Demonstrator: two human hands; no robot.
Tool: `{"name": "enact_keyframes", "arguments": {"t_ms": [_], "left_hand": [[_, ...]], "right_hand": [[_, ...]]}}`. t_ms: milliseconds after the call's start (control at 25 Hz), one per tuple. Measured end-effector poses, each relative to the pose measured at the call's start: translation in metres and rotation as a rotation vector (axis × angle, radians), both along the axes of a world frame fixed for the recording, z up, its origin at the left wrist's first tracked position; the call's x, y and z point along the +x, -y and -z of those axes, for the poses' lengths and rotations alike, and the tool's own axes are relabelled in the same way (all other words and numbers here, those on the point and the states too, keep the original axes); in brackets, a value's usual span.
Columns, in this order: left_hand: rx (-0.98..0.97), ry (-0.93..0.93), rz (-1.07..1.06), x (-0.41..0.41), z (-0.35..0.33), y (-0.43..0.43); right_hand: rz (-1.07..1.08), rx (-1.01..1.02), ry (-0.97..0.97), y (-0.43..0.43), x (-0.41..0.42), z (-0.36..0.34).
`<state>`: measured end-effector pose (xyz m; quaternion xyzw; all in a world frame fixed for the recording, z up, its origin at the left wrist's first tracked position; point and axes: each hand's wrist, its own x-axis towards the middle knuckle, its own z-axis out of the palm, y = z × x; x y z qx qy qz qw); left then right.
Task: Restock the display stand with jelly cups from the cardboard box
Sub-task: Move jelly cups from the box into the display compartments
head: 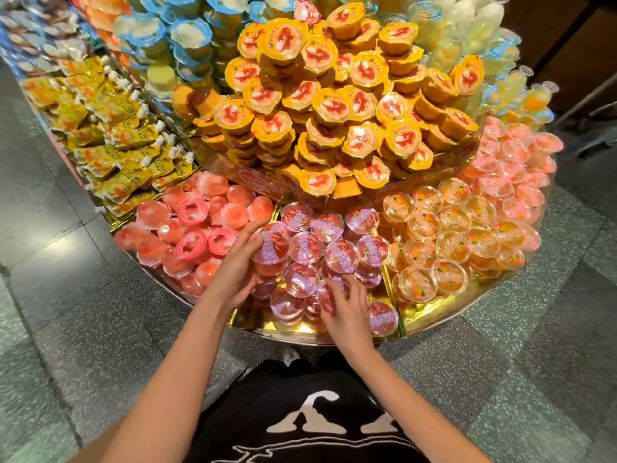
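A round tiered display stand (434, 315) fills the view, its gold lower tray split into wedge compartments. The middle compartment in front of me holds several red jelly cups with purple lids (340, 257). My left hand (237, 265) curls around one purple-lidded cup (272, 250) at the pile's left side. My right hand (344, 305) grips another purple-lidded cup (325, 294) at the near edge of the same pile. No cardboard box is in view.
Pink peach jelly cups (187, 235) fill the left compartment, clear orange cups (447, 242) the right one. Yellow-lidded cups (334, 105) are heaped on the upper tier. Yellow pouches (110, 135) lie at the left. Grey speckled floor (83, 312) surrounds the stand.
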<state>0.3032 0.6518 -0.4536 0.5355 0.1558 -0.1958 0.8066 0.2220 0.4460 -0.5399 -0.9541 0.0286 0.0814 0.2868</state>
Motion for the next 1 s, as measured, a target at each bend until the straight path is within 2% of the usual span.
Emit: {"name": "enact_keyframes", "arguments": {"t_ms": [200,480,600,760,840,1000], "left_hand": [[-0.042,-0.053,0.055,-0.002,0.001,-0.006],[0.099,-0.065,0.096,0.002,0.006,-0.008],[0.249,-0.011,0.125,0.003,0.005,-0.005],[0.572,0.14,0.236,0.0,-0.002,0.004],[0.621,0.214,0.227,0.001,-0.006,0.011],[0.72,0.295,0.239,0.01,-0.01,0.029]], "right_hand": [[0.05,0.024,-0.024,-0.002,0.009,0.0],[0.103,0.115,-0.012,0.003,0.001,-0.001],[0.135,0.131,-0.029,0.002,0.003,-0.003],[0.119,0.069,-0.054,0.002,0.005,-0.006],[0.152,0.009,-0.035,0.006,0.002,-0.01],[0.278,0.035,0.045,0.027,-0.001,-0.021]]}}
